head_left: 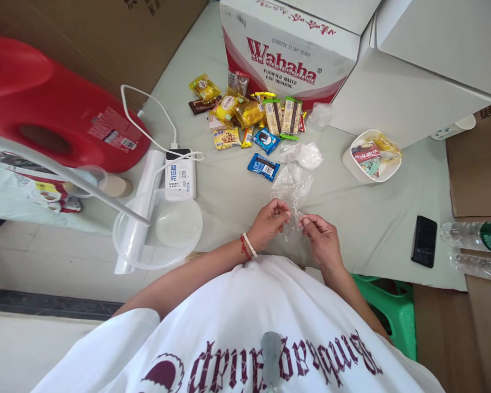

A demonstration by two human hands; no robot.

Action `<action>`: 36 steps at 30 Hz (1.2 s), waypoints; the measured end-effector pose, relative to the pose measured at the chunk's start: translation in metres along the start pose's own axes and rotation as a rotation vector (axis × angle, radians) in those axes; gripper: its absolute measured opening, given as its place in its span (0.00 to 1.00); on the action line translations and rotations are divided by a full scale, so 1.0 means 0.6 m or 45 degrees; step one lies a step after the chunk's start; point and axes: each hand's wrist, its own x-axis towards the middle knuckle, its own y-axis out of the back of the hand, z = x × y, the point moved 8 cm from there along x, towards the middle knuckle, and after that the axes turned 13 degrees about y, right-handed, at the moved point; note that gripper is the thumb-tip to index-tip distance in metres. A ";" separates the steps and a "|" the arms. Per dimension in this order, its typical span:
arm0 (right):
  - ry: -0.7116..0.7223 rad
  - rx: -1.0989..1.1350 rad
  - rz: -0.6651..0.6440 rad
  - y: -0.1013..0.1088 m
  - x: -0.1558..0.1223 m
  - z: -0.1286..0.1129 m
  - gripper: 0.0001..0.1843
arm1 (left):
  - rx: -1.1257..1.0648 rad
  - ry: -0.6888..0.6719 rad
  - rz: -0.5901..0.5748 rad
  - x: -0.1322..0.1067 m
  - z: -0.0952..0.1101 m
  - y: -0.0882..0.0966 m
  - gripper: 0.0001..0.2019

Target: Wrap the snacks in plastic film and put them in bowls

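Observation:
A thin clear plastic bag (293, 188) lies toward me at the table's near edge, its gathered end between my two hands. My left hand (271, 221), with a white bead bracelet and a red cord at the wrist, pinches one side of it. Opposite, my right hand (319, 236) pinches the other side between thumb and fingers. Just beyond sit white-filled clear bags (306, 156), touching or overlapping the bag I hold. Two blue snack packets (263, 167) rest to their left, below a pile of wrapped snacks (245, 113).
A Wahaba-style water carton (286, 54) stands behind the snacks. On the right are a white tub of packets (368, 173), a black phone (424, 242) and plastic bottles (470, 236). Leftward are a power bank (180, 183), a clear bowl (192, 229), a plastic roll (133, 232) and a red jug (65, 71).

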 end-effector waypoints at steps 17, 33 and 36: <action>-0.200 0.056 0.408 0.111 -0.019 0.050 0.23 | -0.286 -0.059 0.190 -0.018 0.001 0.097 0.14; 0.246 -0.603 -0.276 -0.032 0.095 -0.028 0.17 | 0.367 -0.227 0.338 -0.023 0.041 0.084 0.14; 0.195 -0.514 -0.019 0.023 0.092 -0.022 0.16 | 0.176 -0.385 0.610 -0.022 0.061 0.120 0.18</action>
